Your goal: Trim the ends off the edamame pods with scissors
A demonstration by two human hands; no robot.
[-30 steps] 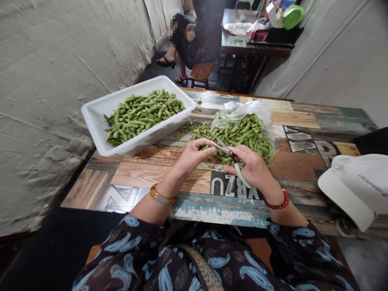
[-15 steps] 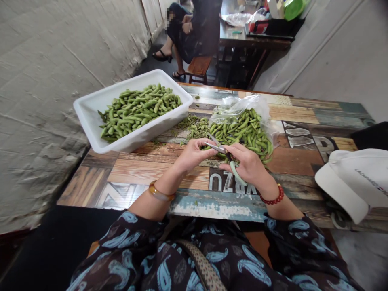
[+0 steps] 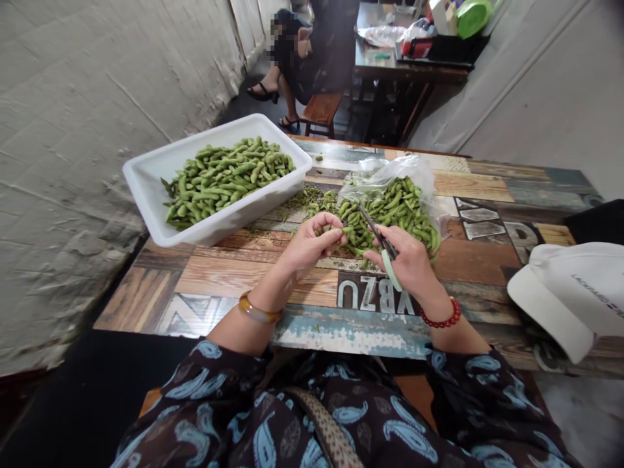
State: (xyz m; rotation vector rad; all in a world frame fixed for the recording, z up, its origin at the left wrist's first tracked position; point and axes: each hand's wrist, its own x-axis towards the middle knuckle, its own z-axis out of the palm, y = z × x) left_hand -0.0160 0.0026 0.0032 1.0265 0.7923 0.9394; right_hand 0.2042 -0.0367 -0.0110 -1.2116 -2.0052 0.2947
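Observation:
Between the thumb and fingers of my left hand (image 3: 316,242) is a green edamame pod (image 3: 347,231), its tip pointing right. My right hand (image 3: 403,257) grips scissors (image 3: 385,246) with pale green handles; their blades look closed and point up and left, apart from the pod. Just beyond my hands lies a heap of edamame pods (image 3: 400,208), spilling out of a clear plastic bag (image 3: 419,170). Small green trimmings (image 3: 312,197) are scattered left of the heap. A white plastic tub (image 3: 234,224) at the left holds many more pods.
The patchwork-print table (image 3: 224,276) carries a white cap (image 3: 560,292) at its right end. A rough wall (image 3: 73,130) runs close along the left. Beyond the table, a person sits by a wooden stool (image 3: 320,109) and a second table (image 3: 409,70) loaded with items.
The scissors have swung away from my left hand, to the right, and their blades have come together. The pod in my left fingers now shows plainly.

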